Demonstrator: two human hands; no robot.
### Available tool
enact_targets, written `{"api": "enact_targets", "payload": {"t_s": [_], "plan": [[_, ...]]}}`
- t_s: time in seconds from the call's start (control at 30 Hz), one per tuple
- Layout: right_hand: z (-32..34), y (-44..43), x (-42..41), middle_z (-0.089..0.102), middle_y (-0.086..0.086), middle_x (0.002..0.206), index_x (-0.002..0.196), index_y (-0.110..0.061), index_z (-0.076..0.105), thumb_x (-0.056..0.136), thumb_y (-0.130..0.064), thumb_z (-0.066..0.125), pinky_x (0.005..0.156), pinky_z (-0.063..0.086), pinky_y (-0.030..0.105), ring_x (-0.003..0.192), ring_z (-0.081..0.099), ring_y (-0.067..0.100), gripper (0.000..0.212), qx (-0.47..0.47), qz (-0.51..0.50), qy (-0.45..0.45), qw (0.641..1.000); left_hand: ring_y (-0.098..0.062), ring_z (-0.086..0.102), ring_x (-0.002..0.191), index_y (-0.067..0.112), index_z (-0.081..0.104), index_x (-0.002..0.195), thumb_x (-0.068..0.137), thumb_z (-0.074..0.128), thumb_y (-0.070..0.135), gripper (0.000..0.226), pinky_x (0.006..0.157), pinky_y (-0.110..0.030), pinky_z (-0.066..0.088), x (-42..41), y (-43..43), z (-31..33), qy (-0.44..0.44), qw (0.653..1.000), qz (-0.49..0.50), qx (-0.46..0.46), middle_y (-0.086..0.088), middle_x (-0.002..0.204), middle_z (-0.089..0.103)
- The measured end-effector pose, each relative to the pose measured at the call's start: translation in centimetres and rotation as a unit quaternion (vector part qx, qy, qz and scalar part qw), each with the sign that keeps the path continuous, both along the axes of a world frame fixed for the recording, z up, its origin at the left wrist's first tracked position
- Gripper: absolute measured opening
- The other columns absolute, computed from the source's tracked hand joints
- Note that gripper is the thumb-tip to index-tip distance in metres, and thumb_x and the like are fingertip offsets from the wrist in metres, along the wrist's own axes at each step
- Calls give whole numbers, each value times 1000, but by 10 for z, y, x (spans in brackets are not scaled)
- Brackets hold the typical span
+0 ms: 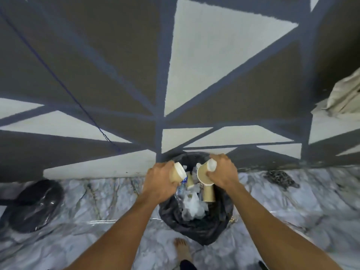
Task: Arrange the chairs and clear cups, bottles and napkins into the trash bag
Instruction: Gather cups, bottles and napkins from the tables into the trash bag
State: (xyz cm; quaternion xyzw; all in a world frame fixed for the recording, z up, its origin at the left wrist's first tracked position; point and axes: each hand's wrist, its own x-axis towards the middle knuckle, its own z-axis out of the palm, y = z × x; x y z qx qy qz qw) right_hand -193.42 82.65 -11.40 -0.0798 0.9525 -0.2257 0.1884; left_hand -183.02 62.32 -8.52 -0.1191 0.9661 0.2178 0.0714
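Observation:
A black trash bag stands open on the marble floor against the painted wall. Inside lie crumpled napkins, a plastic bottle and paper cups. My left hand is over the bag's left rim, shut on a tan paper cup with a white lid. My right hand is over the right rim, shut on tan paper cups, one with its open mouth facing me. Another tan cup hangs just below that hand, above the bag's contents.
A second dark bag or round object lies on the floor at left. A dark tangled heap sits by the wall at right. Pale cloth hangs at the right edge. My bare foot is just in front of the bag.

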Motion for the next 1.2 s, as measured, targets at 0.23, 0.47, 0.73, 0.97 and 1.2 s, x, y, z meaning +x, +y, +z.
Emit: {"api": "enact_targets", "payload": {"t_s": [0.23,0.47,0.73,0.97,1.2], "plan": [[-30,14,-29,51,2,140,144,-22,44,74,-23,80,101,46,37,126,51,26,78,-45,-16,-31,998,-29,58,111,22,55,132,77,78,31,61,92,-37,45,-34,15,-21,-37,999,-22,0,-6,122,64],[-43,40,-39,58,9,133,132,-13,60,72,-12,78,104,45,34,121,56,27,62,-42,-42,-47,997,-26,56,112,24,50,137,73,77,37,71,92,-37,47,-54,34,-38,-62,997,-36,25,-4,122,64],[-42,38,-34,55,6,138,129,-17,62,77,-17,76,107,44,37,124,54,23,54,-53,-22,-58,997,-28,53,118,20,48,138,72,78,36,74,98,-44,46,-71,45,-51,-55,998,-27,6,-5,129,61],[-31,25,-26,58,8,132,121,-18,67,78,-12,73,102,46,35,119,55,26,43,-55,8,-55,997,-25,45,131,18,36,149,75,75,35,86,107,-44,41,-47,31,-52,-60,998,-30,-18,-1,146,50],[-5,-54,-5,65,3,125,120,-19,69,76,-13,74,101,49,37,113,62,22,44,-79,83,-47,992,-31,53,122,15,50,140,76,69,24,67,101,-41,46,21,-33,-20,-32,998,50,-5,-7,134,61]]}}
